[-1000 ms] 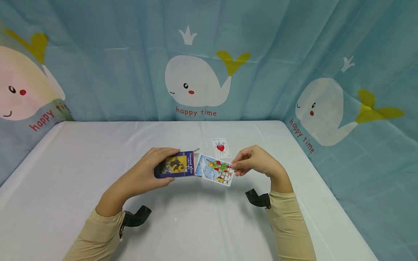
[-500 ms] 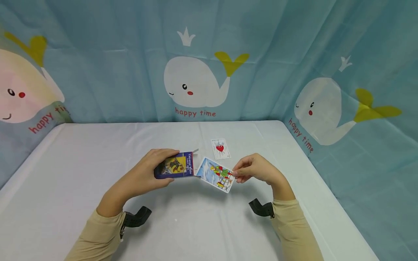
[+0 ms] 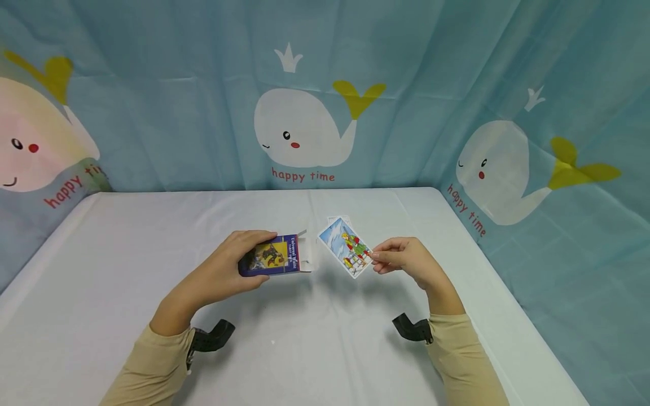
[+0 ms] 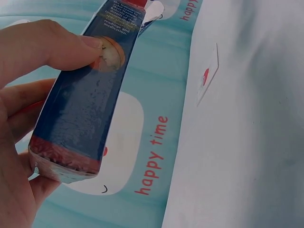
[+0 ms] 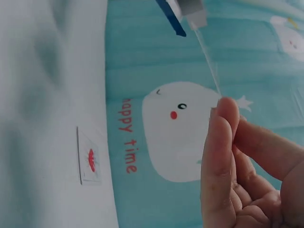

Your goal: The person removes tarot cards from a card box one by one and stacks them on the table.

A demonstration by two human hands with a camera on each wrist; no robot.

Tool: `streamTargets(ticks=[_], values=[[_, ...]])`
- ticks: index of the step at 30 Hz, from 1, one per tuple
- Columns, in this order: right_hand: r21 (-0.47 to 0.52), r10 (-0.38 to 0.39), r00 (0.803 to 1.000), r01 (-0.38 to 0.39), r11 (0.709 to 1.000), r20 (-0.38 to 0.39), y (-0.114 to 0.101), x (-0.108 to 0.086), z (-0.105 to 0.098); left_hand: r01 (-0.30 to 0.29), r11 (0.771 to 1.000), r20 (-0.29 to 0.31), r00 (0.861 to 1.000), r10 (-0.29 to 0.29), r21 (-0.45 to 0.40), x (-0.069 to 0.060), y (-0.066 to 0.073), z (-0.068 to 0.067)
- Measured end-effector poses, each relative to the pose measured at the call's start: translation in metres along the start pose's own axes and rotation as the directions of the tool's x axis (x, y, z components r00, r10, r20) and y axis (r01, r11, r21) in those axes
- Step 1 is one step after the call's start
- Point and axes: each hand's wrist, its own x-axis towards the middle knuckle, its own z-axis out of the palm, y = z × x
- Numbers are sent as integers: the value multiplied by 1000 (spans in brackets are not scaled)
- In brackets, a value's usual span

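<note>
My left hand (image 3: 228, 265) grips a blue tarot card box (image 3: 274, 256), its flap end open toward the right. In the left wrist view the thumb presses the box's narrow blue side (image 4: 85, 109). Between thumb and fingers, my right hand (image 3: 408, 259) pinches a tarot card (image 3: 345, 246) by its right end, picture side up, tilted and apart from the box. The right wrist view catches this card edge-on as a thin line (image 5: 208, 61). Behind it on the table lies another card with a red heart (image 5: 91, 159), mostly covered by the held card in the head view.
A white cloth covers the table (image 3: 304, 349). Blue curtains (image 3: 193, 113) with whale prints stand along its back and right side. Each wrist carries a black camera mount, one by the left sleeve (image 3: 147, 366) and one by the right sleeve (image 3: 464, 355).
The pinched card has come away from the box's open end, moving right and up with the right hand, and now overlaps the heart card in view. The left hand and box barely moved.
</note>
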Motion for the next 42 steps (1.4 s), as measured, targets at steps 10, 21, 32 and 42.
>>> streamTargets(ticks=[10, 21, 32, 42], values=[[178, 56, 988, -30, 984, -144, 9, 17, 5, -3, 1000, 5, 1000, 3, -9, 1, 0, 2], [367, 166, 958, -71, 928, -235, 19, 49, 17, -14, 1000, -3, 1000, 14, -4, 0, -2, 2], [455, 298, 914, -149, 878, -275, 30, 77, 24, 0, 1000, 5, 1000, 0, -17, 0, 2, 2], [483, 395, 875, -228, 845, -278, 35, 89, 28, -10, 1000, 7, 1000, 10, -16, 0, 2, 3]])
